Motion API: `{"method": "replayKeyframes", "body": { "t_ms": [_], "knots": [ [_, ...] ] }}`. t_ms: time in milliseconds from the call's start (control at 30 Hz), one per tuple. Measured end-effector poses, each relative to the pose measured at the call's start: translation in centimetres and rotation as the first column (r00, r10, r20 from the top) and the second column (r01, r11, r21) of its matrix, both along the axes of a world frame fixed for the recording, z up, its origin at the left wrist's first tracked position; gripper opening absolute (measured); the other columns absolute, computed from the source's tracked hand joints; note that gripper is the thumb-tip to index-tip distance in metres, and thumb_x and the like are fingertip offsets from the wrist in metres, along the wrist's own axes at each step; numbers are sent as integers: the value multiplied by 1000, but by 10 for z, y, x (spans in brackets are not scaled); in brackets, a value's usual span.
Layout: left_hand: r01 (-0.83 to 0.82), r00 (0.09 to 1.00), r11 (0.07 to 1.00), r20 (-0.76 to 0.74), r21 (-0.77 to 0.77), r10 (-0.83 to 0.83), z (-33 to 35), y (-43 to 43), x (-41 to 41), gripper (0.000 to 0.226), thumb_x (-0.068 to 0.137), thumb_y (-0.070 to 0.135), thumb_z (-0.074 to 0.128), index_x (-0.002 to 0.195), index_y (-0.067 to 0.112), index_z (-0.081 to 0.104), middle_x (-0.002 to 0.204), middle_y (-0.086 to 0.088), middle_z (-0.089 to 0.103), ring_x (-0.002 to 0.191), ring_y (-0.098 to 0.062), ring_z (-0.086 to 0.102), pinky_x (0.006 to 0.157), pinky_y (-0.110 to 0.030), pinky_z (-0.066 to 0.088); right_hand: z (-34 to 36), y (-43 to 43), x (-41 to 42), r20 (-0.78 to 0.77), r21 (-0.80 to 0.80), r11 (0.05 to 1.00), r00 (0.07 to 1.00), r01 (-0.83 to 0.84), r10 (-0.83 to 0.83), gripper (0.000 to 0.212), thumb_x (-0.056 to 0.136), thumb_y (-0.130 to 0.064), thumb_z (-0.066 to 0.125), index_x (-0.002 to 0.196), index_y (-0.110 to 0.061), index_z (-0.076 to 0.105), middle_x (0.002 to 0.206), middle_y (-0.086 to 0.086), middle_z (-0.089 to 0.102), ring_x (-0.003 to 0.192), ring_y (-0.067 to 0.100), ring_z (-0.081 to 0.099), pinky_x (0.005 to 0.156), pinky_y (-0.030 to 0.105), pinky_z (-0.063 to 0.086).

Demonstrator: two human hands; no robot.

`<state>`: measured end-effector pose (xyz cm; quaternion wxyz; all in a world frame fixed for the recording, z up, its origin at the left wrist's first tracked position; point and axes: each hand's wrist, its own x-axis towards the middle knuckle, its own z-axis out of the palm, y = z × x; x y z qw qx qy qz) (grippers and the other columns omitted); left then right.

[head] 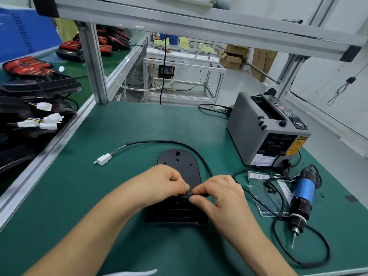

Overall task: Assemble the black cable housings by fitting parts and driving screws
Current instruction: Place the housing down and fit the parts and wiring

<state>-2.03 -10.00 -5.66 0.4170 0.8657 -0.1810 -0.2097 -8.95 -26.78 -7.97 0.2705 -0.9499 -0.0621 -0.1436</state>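
Mid-counter [123,124], the left hand [159,183] and right hand [217,194] are meeting over the housing [180,168] lying flat there. Both sets of fingers are pinching the cable [151,142] at its middle, and the screwdriver [302,198] is lying off right.

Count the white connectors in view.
6. One white connector lies on the green mat; four cluster among the black parts at left; one sits farther back. Others may be hidden.

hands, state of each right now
Left hand: pinches the black cable at the housing.
Right hand: pinches the same cable.
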Motion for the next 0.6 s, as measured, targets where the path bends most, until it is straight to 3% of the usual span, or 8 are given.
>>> {"method": "replayKeyframes", "body": {
  "t_ms": [100,233,400,500,600],
  "knots": [
    [2,1000,1000,-3,3,-2,-1,1,1,21,84,34,66,75,16,68,69,7,62,64,-7,51,66,-25,41,0,3,-3,67,-30,999,998,18,-16,22,73,-50,59,79,-32,70,80,-22,58,93,9,46,83,19,23],
    [3,1000,1000,-23,-12,-4,-1,1,1,19,82,35,64,73,20,69,69,10,65,65,-4,54,68,-25,45,2,8,-5,153,-116,993,988,37,-19,17,72,-45,64,74,-29,70,76,-18,63,86,13,56,77,29,32],
    [16,1000,1000,-24,7,-15,1,-1,1,18,83,31,62,72,19,68,67,9,61,63,-7,51,67,-26,42,1,4,-4,92,-101,995,996,-11,20,22,74,-46,61,83,-29,71,82,-20,62,93,5,43,81,23,27],
    [42,999,999,-29,30,-41,4,0,1,19,82,32,60,75,16,68,71,5,62,66,-8,52,69,-28,43,0,4,-4,54,-60,998,998,-20,23,24,75,-47,58,86,-30,71,82,-26,54,96,5,45,86,17,23],
    [52,998,998,-33,38,-51,5,2,0,20,84,35,60,80,17,69,80,-1,68,70,-8,54,76,-33,48,1,4,-3,50,-54,999,999,-7,9,26,73,-50,57,83,-30,71,80,-27,51,97,6,45,83,22,22]
  ]
}}
